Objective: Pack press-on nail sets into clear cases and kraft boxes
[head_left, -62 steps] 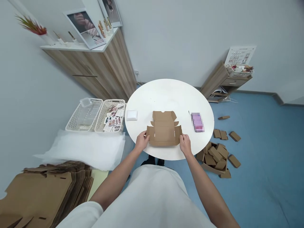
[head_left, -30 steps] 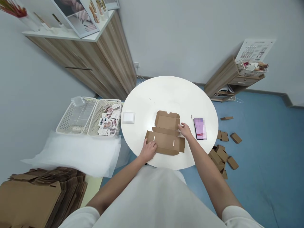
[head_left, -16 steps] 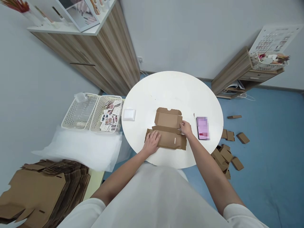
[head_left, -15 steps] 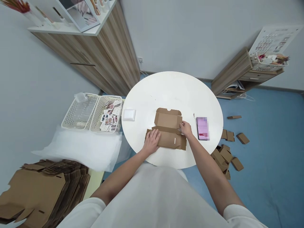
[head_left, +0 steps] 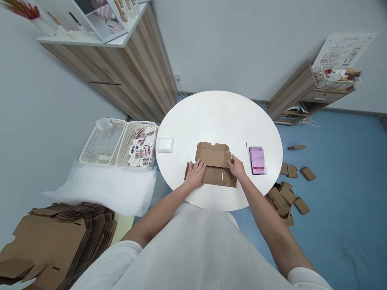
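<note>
A partly folded brown cardboard box [head_left: 213,157] lies on the white round table [head_left: 223,117] in front of me. Its back panel, with rounded flaps and a small notch, leans up from the lower panel, which has a white slot. My left hand [head_left: 196,174] grips the box at its left side, fingers over the fold and thumb to the left. At the right end, my right hand [head_left: 236,166] pinches the side flap between thumb and fingers. The fingertips of both hands are partly hidden against the cardboard.
A phone [head_left: 257,161] lies right of the box, a white packet [head_left: 165,145] to the left. Baskets [head_left: 136,145] with printed cards, white sheets [head_left: 105,185] and stacked flat cardboard [head_left: 45,241] are at left. Small folded boxes [head_left: 284,195] lie on the floor at right.
The back panel has tipped toward me and the lower panel. My left hand has shifted slightly right and drawn its fingers in at the fold; my right hand keeps its hold on the right flap.
</note>
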A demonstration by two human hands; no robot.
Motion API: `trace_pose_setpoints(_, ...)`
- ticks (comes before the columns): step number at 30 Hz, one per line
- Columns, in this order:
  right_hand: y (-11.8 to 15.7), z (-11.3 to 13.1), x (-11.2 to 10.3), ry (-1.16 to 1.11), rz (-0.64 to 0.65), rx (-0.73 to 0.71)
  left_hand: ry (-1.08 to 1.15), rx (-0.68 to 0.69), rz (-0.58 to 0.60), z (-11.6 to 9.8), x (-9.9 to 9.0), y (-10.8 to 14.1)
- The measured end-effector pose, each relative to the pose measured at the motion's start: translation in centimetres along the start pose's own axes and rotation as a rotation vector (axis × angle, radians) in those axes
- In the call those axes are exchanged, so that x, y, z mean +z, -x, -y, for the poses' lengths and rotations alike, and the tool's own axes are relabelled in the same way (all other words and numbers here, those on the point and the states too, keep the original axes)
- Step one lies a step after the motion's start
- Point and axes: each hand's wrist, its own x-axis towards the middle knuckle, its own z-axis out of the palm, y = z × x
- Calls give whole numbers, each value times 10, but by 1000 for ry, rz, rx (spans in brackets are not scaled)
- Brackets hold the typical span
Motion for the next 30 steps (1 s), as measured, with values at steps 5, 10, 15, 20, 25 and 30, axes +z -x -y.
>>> trace_pose_setpoints(5, 35, 9, 10, 353, -76, -384, 44, 12, -36, 2, 2, 3)
trace_pose_setpoints(10, 60, 7, 32, 582, 138, -527, 46, 20, -50, 4, 1, 7)
trace_pose_setpoints(15, 70, 12, 51, 628, 129, -475, 45, 3, -95, 14, -1, 30)
trace_pose_setpoints(20, 74, 17, 60, 600, 124, -425, 242, -377, -208, 43, 12, 71)
trace_pose_setpoints(25, 78, 19, 66, 565, 115, -395, 640, -411, -124, 70, 32, 80)
trace_pose_setpoints(30, 84, 23, 72, 511, 111, -343, 759, -495, -184, 71, 34, 66)
